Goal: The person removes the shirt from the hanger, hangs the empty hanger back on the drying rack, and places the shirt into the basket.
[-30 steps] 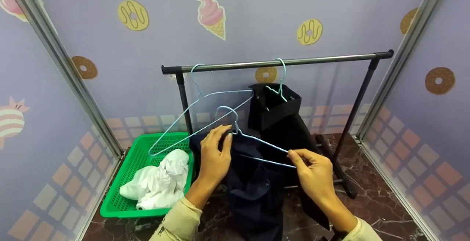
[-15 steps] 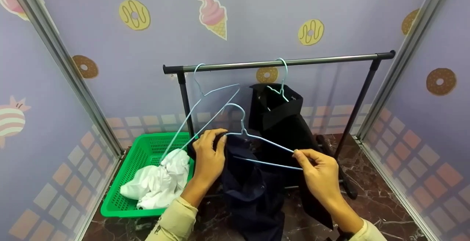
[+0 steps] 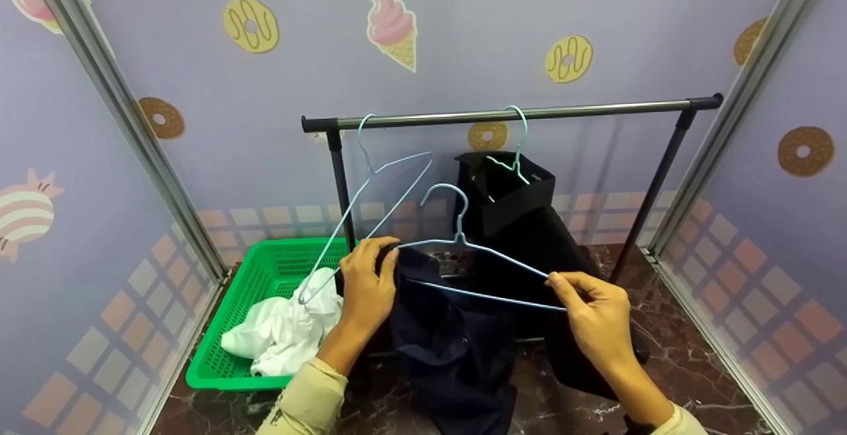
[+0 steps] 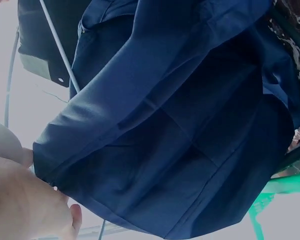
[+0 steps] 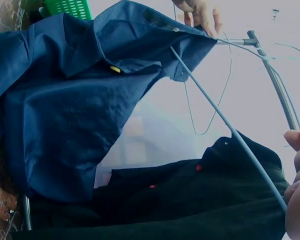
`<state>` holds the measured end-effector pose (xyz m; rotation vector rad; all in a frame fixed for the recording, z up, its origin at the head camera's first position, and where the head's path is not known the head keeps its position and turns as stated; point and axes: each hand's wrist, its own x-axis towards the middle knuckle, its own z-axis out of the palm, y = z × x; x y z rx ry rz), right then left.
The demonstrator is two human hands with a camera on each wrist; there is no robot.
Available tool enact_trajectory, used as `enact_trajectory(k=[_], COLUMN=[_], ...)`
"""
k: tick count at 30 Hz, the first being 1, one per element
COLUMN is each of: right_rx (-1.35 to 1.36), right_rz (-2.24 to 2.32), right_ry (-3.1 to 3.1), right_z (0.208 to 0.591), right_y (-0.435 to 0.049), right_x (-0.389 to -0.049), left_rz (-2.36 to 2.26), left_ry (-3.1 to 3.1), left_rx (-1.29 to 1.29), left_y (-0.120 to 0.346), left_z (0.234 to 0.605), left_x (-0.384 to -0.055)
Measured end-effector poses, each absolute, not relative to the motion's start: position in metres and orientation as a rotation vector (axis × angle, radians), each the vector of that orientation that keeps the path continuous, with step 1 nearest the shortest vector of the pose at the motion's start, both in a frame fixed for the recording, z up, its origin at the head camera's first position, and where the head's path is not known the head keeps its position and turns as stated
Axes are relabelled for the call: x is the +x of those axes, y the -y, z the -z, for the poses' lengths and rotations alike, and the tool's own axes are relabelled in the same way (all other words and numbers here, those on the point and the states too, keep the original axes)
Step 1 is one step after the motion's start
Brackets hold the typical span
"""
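My left hand [image 3: 367,289] pinches the waistband corner of navy trousers [image 3: 456,355], which hang down toward the floor. Fingers and thumb of my right hand [image 3: 599,319] grip the right end of a light-blue wire hanger [image 3: 506,259], held in front of the rack with its hook up. The hanger's left end reaches in at the trousers' waist, by my left fingertips. In the right wrist view, the lower wire [image 5: 225,117] runs into the open waist of the trousers [image 5: 65,110]. The trousers' cloth [image 4: 140,125] fills most of the left wrist view.
Behind stands a clothes rack with a metal bar [image 3: 595,110]. On it hang a bare wire hanger [image 3: 374,171], turned at an angle, and black trousers [image 3: 519,243] on another hanger. A green basket [image 3: 231,384] with white cloth [image 3: 284,329] stands at the left. Walls close in on both sides.
My right hand and the hanger have shifted right, while my left hand with the trousers' corner has moved slightly left. The bare hanger on the rack has swung round.
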<state>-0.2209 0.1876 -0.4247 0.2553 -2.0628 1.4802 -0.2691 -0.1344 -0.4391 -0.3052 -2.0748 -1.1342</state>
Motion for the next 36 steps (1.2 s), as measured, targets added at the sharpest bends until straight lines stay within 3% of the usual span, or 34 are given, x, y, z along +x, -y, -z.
enact_trajectory(k=[21,36], right_rx=[0.103,0.1], right_rz=[-1.418,-1.497], right_ry=[2.094,2.006], right_z=[0.423,0.413], right_y=[-0.217,-0.212], right_x=[-0.217,-0.204], left_rz=[1.19,1.156], left_ry=[2.051,1.996], left_rx=[-0.241,-0.14], left_y=[0.158,0.166], left_z=[0.447,0.445], left_x=[-0.273,-0.265])
